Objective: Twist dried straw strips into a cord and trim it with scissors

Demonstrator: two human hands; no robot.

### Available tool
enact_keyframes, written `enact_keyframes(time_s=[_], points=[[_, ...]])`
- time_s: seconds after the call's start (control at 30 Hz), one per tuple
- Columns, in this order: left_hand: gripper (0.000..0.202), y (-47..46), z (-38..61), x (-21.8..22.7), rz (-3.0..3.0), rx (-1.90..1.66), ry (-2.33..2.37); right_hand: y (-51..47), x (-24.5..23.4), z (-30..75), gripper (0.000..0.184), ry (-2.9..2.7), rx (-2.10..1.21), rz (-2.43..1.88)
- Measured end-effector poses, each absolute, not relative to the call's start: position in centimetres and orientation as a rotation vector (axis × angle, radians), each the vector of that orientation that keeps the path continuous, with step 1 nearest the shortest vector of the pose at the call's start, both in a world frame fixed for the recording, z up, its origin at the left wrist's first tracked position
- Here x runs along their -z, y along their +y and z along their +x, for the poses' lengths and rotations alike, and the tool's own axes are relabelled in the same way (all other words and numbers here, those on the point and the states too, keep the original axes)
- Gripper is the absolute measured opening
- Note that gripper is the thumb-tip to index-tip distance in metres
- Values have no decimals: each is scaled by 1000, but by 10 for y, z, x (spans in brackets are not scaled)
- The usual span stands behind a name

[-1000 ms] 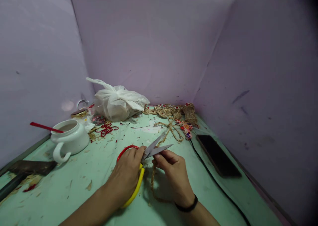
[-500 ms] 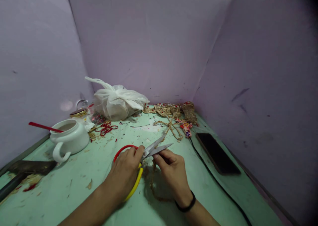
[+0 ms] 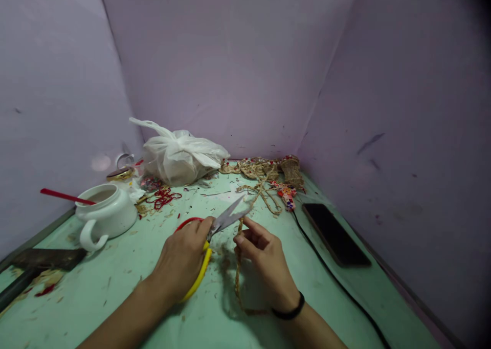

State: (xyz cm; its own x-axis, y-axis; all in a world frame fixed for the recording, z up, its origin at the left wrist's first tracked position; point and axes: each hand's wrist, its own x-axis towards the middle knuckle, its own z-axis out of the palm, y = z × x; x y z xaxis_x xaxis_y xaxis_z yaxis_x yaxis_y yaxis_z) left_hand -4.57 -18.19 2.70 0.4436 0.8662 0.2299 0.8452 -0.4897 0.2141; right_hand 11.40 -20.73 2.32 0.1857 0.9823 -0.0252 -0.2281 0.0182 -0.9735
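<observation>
My left hand [image 3: 182, 259] grips a pair of scissors [image 3: 226, 219] with one red and one yellow handle. The blades are spread and point up and to the right. In my right hand [image 3: 264, 259], thumb and fingers pinch a braided jute cord [image 3: 238, 277] near its upper end. The cord hangs below the fingers and bends to the right along the table, toward my wrist. Its top end stands just beside the blades. A black band circles my right wrist.
A white pot [image 3: 111, 211] with a red stick stands at left, near a hammer [image 3: 49, 258]. Behind lie a tied plastic bag [image 3: 182, 157], red thread [image 3: 163, 198], jute pieces [image 3: 255, 168] and a twine roll [image 3: 291, 171]. At right are a phone [image 3: 335, 234] and black cable [image 3: 326, 275].
The scissors have shifted left and slightly up, away from the right fingers. My right hand now holds the cord more upright, its end showing above the fingertips.
</observation>
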Motion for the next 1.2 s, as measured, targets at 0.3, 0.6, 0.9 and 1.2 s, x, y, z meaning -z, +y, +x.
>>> enact_keyframes(time_s=[0.3, 0.6, 0.9, 1.2], points=[[48, -160, -43, -27, 2960, -516, 1362, -207, -23, 113, 6, -1095, -910, -1348], [41, -143, -50, -27, 3081, -519, 1144, -207, -24, 110, 11, -1099, -838, -1451], [36, -124, -62, -33, 3196, -411, 905, -206, -18, 109, 10, -1050, -912, -1397], [36, -116, -73, -30, 3163, -412, 780, -206, -15, 109, 8, -961, -1123, -1248]])
